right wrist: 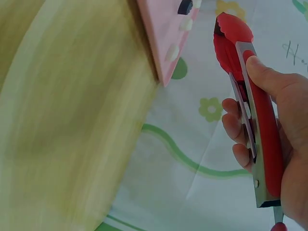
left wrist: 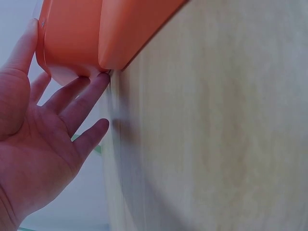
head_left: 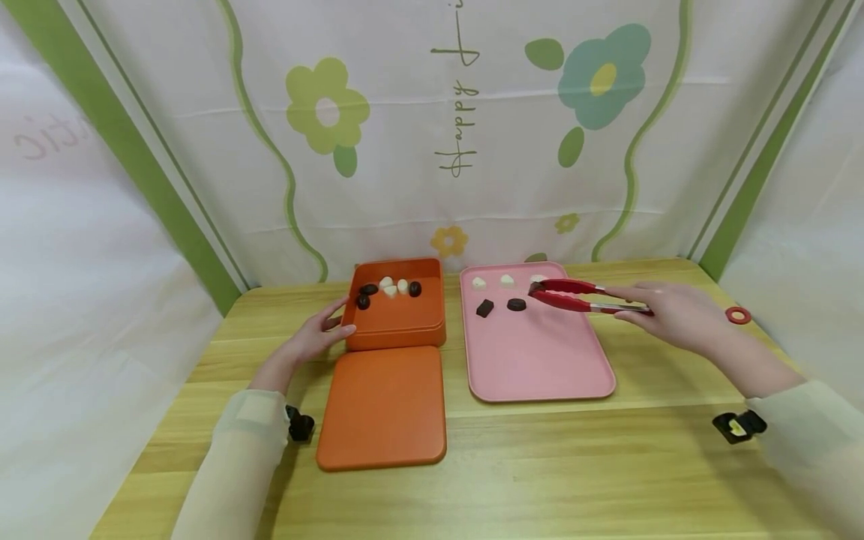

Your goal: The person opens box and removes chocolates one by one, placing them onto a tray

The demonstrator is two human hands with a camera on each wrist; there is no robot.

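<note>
Gripping with right hand (head_left: 677,316): curls round tongs (head_left: 563,301), with thumb on one arm and fingers on the other.
Tips: drawn together, seemingly clamped on a dark piece (head_left: 535,289).
Dark piece: lies left of right hand, over far right part of tray (head_left: 533,360), just beside a white piece (head_left: 538,278); cannot tell whether clear of tray.
Tongs' long axis: runs sideways, pointing left across tray, roughly toward box (head_left: 394,341).
Box: stands left of tray; nearer left hand (head_left: 316,335) than right.
Left hand: touches box's left side, with thumb at near corner and fingers spread.
Inside box: three dark, three white.
Lid (head_left: 381,405): lies flat just in front of box.
Tray: bears two loose dark pieces (head_left: 484,308) before a row of three white.
Ring (head_left: 730,315): rests on table (head_left: 513,472) near right wrist.
</note>
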